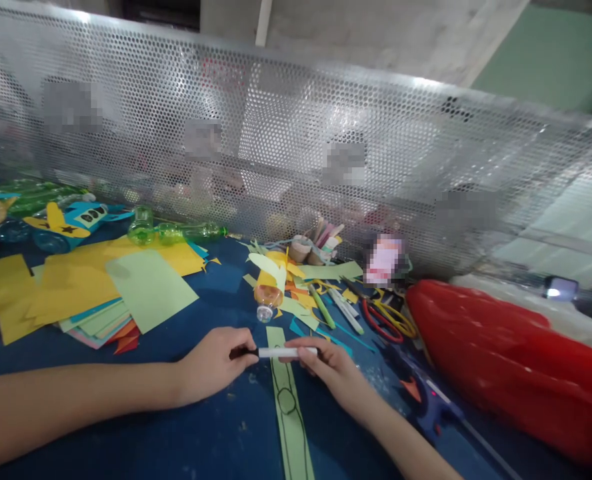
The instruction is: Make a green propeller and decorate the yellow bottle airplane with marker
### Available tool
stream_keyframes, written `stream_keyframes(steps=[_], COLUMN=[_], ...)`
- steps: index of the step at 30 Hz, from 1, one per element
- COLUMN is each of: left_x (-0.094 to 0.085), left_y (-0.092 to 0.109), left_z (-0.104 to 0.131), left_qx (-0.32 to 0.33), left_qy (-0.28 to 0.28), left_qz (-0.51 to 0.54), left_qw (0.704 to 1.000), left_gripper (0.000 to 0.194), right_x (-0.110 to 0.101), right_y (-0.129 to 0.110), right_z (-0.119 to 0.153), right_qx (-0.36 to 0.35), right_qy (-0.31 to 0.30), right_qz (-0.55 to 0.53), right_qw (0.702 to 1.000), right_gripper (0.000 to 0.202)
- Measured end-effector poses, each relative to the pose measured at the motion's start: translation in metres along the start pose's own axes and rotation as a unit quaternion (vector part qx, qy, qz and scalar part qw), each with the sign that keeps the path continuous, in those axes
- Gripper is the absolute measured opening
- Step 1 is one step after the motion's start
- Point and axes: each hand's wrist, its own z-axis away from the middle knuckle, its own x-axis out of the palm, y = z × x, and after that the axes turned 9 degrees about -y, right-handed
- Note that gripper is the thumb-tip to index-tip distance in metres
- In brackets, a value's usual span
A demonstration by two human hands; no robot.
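Between my two hands lies a white marker [279,353], held level. My left hand [215,365] pinches its black cap end, and my right hand [329,368] grips the white barrel near the other end. Whether the cap is fully seated cannot be made out. Below the marker runs a light green paper strip [292,430] on the blue table, drawn with black curved lines and a circle. A plastic bottle [266,297] with yellow and pale green paper on it lies just beyond the strip.
Yellow and green paper sheets [152,287] are piled at left, near a blue-and-yellow bottle plane [79,221]. Scissors [383,321], pens [323,305] and scraps lie right of centre. A blue glue gun [433,400] and red plastic bag [506,360] occupy the right. A perforated metal screen [286,113] stands behind.
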Motion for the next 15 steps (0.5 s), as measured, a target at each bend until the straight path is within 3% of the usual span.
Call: stream_keyframes(steps=[4, 7, 10, 13, 14, 15], left_x=[0.0, -0.001, 0.0, 0.002, 0.002, 0.003], left_y=[0.002, 0.004, 0.005, 0.003, 0.001, 0.0], left_z=[-0.002, -0.006, -0.009, -0.008, -0.008, -0.008], left_qx=[0.003, 0.001, 0.007, 0.019, 0.026, 0.033], left_qy=[-0.012, -0.038, -0.019, 0.021, 0.024, 0.022], left_qz=[0.024, 0.075, 0.094, 0.083, 0.074, 0.065], left_qw=[1.0, 0.996, 0.995, 0.996, 0.997, 0.997], left_gripper=[0.005, 0.004, 0.014, 0.021, 0.021, 0.02], right_x=[0.003, 0.006, -0.005, -0.032, -0.042, -0.051], right_y=[-0.002, -0.004, -0.005, -0.001, 0.001, 0.005], right_z=[0.0, 0.003, 0.006, 0.007, 0.006, 0.005], right_qx=[-0.017, -0.023, -0.061, -0.084, -0.056, -0.027], right_qy=[0.01, 0.05, 0.178, 0.409, 0.441, 0.436], right_qz=[0.023, 0.029, 0.03, 0.069, 0.118, 0.178], right_qw=[1.0, 0.998, 0.982, 0.906, 0.888, 0.881], right_gripper=[0.041, 0.039, 0.035, 0.033, 0.035, 0.038])
